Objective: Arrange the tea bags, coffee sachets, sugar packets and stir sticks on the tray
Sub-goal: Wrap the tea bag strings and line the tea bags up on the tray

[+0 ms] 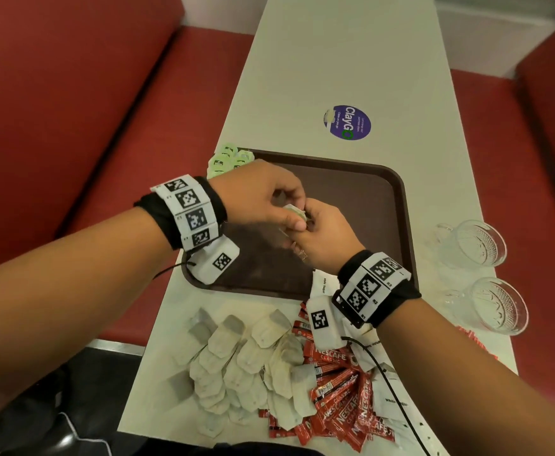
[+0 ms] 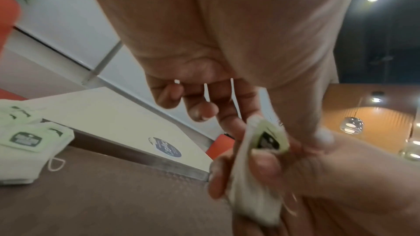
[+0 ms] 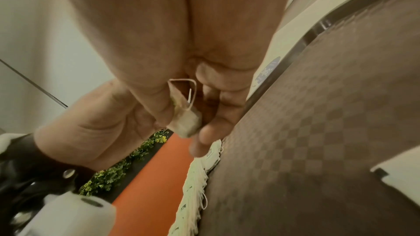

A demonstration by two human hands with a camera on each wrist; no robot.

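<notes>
Sitting at the far left corner of the brown tray (image 1: 361,179), partly over its rim: a small heap of green-tagged tea bags (image 1: 225,159), strings looping loose in the left wrist view. Hovering above the tray's middle: the left hand (image 1: 256,195), grip closing on one tea bag (image 1: 294,213), thumb and forefinger pinching its green tag while the other fingers are curling in beside it. Meeting it from the right: the right hand (image 1: 322,240), grip also grasping that same tea bag, thumb and fingers clamping the paper pouch, its string looping up against the palm in the right wrist view. Hanging between both hands, clear of the tray floor: the bag itself. Lying on the pale worktop (image 1: 335,60) at the near edge, left to right: a spread of untagged tea bags (image 1: 236,366), then red coffee sachets (image 1: 338,399) fanning out and partly tucking under the bags, then white sugar packets (image 1: 389,401) trailing under the right wrist. Standing well to the right of the tray, one behind the other: two cut-glass cups (image 1: 480,243). Showing beyond the tray: a round purple sticker (image 1: 348,123).
</notes>
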